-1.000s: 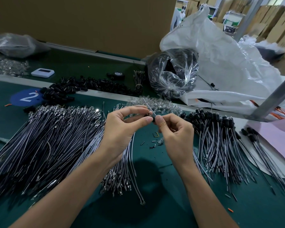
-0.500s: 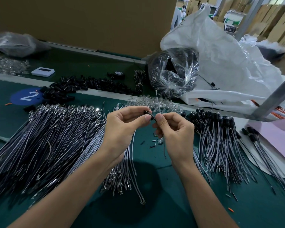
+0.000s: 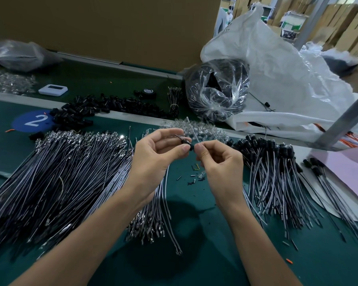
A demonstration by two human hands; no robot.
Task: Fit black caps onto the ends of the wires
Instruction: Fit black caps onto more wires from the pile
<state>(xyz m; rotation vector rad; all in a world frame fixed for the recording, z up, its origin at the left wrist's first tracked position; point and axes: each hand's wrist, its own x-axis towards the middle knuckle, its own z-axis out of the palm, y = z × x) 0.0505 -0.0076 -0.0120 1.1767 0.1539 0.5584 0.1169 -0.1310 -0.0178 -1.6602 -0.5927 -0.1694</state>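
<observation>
Soft, dim light from above. A dark shadow lies on the green table [image 3: 174, 269]. The clear bag [image 3: 217, 89] shines (white spots). Edges look bent.

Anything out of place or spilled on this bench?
Minor only. Small loose scraps, black bits, a yellow bent piece, a clear one, lie scattered on the green mat beside the right hand. Loose black caps overlap the round blue "2" sticker's edge.

1. Centre, above the table [image 3: 194, 254]: left hand [image 3: 157, 155] at 9 o'clock of right hand [image 3: 221, 164], cap [image 3: 189, 145] and wire [image 3: 191, 129] between them
2. Bare wires [image 3: 60, 172] heaped at 9 o'clock, capped wires [image 3: 277, 174] at 3 o'clock
3. Loose caps [image 3: 95, 109] at 11 o'clock, bag [image 3: 217, 89] behind at 1 o'clock
</observation>
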